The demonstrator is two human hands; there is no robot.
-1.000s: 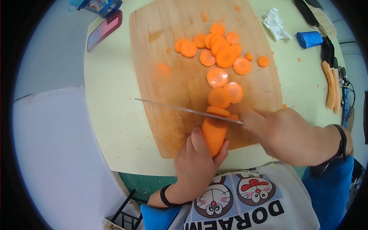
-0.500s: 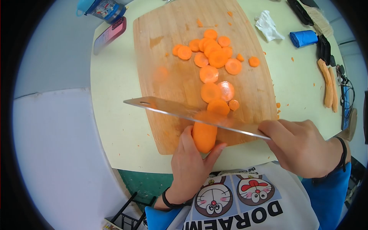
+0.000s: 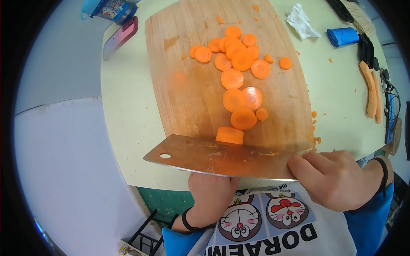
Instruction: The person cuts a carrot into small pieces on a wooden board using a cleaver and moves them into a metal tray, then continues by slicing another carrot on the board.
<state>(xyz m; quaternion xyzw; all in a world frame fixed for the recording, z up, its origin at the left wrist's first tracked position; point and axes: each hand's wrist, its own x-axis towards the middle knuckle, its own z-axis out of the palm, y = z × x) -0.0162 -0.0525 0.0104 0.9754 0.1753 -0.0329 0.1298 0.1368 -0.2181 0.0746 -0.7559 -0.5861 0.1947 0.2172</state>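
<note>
My right hand [image 3: 329, 179] is wrapped around the handle end of a cleaver [image 3: 200, 155]. The wide blade is tilted with its flat face up, and its edge is toward me. Beyond the blade, the cut end of a thick carrot piece [image 3: 229, 135] shows; the blade covers the rest. My left hand [image 3: 211, 190] is at the carrot's near end, its fingers mostly hidden under the blade. Several round carrot slices [image 3: 233, 100] trail away from the carrot over the wooden cutting board [image 3: 188, 102].
A pink phone [image 3: 121, 37] and a blue container [image 3: 112, 10] are at the far left. Along the right are a crumpled tissue [image 3: 301, 21], a blue roll [image 3: 343, 37], a brush [image 3: 358, 17] and two long peeled orange-brown sticks [image 3: 369, 89]. Carrot scraps lie beside the board.
The cleaver has moved toward me and tilted, so its face now covers the carrot's near part and my left fingers. My left hand has stayed nearly in place.
</note>
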